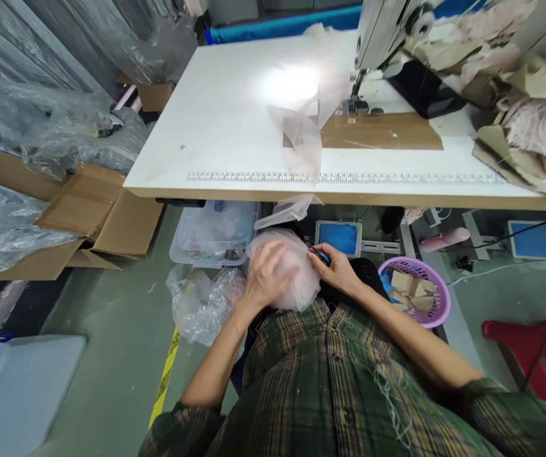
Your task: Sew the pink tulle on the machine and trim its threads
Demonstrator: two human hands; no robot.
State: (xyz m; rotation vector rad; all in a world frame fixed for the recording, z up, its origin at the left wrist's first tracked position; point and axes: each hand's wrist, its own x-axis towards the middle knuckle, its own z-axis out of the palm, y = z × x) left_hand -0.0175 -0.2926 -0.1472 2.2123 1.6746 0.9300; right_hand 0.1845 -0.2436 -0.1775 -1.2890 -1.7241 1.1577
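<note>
A bundle of sheer pale pink fabric [301, 285] lies in my lap. Over its left side is my left hand [266, 273], fingers apart and slightly blurred, touching the cloth. My right hand [337, 270] is closed at the bundle's right edge, around a small blue-and-dark tool [320, 255] that looks like thread snips; the fingers partly hide it. From the bundle, a strip of the same sheer fabric [304, 136] runs up over the table edge and across the tabletop toward the sewing machine [377, 38].
The white sewing table [215, 114] has a printed ruler along its front edge. Fabric pieces [534, 127] are heaped at its right. Below are a clear plastic box [175, 251], a plastic bag [201, 311] and a purple basket [441, 304]. An opened cardboard box [130, 222] lies left.
</note>
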